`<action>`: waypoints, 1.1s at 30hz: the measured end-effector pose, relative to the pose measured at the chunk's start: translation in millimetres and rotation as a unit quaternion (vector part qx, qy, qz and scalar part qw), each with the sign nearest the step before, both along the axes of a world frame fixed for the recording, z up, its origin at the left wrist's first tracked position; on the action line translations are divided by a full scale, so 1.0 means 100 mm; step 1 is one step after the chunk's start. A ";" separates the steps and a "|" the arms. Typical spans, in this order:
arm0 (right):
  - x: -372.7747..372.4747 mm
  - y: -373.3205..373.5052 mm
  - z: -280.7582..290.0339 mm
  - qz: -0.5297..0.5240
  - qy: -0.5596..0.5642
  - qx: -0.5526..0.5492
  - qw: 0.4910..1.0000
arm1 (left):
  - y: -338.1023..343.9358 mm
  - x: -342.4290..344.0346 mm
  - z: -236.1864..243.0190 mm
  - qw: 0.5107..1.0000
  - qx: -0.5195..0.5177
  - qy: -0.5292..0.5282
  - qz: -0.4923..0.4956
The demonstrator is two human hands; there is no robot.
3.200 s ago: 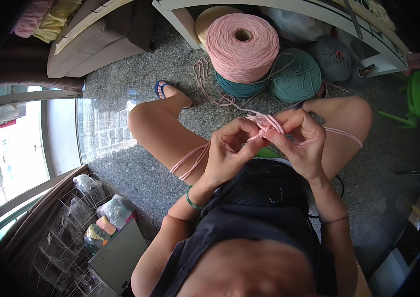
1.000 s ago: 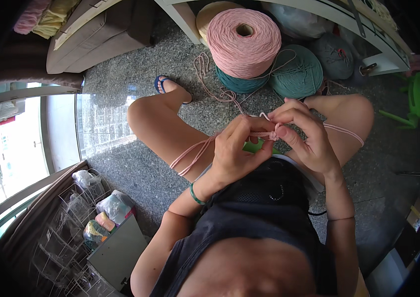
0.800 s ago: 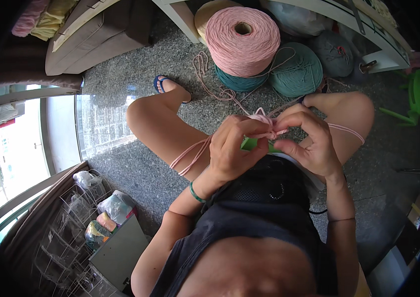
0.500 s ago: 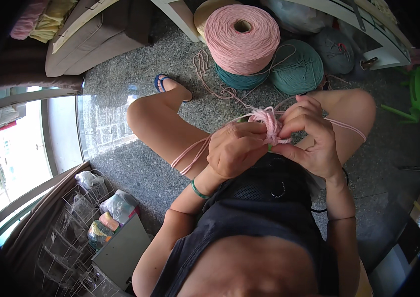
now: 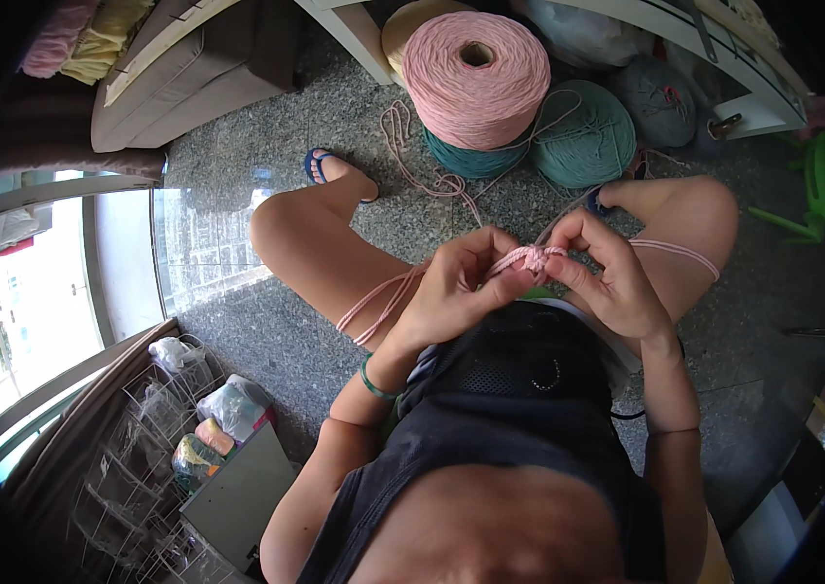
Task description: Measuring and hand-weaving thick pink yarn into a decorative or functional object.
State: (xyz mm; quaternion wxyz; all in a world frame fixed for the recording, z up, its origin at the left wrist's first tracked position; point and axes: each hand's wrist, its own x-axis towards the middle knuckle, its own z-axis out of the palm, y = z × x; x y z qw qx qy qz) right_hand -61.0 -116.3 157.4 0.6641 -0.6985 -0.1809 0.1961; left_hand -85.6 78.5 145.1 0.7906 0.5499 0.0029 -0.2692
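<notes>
Between my hands, above my lap, is a small knotted bundle of pink yarn. My left hand pinches its left end between thumb and fingers. The fingers of my right hand are closed on its right side, thumb and index finger meeting at the knot. Pink strands loop round my left thigh, and more strands pass over my right thigh. A loose strand trails from the floor by the spools toward my hands. A bit of green shows below the bundle, too covered to name.
On the floor ahead, a large pink yarn spool rests on a teal one. Beside them lie a green yarn ball and a grey one. Wire baskets stand at the left, a green plastic chair at the right.
The yarn bundle has dropped lower and is now stretched sideways between my fingers. My left hand has turned so its thumb shows, and my right hand has shifted down slightly.
</notes>
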 end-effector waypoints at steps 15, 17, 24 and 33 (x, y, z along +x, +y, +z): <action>0.04 -0.04 0.08 0.048 0.123 0.021 0.991 | 0.00 -0.02 0.02 0.999 0.005 -0.030 0.012; 0.05 -0.04 0.07 0.051 0.110 0.016 0.992 | 0.01 -0.01 0.02 1.000 -0.010 -0.005 -0.011; 0.05 -0.04 0.03 0.062 0.220 0.132 0.964 | 0.00 -0.04 -0.03 0.999 -0.042 -0.031 -0.007; 0.08 -0.08 0.05 0.109 0.199 0.071 0.971 | -0.07 -0.04 0.13 0.998 -0.028 -0.047 0.022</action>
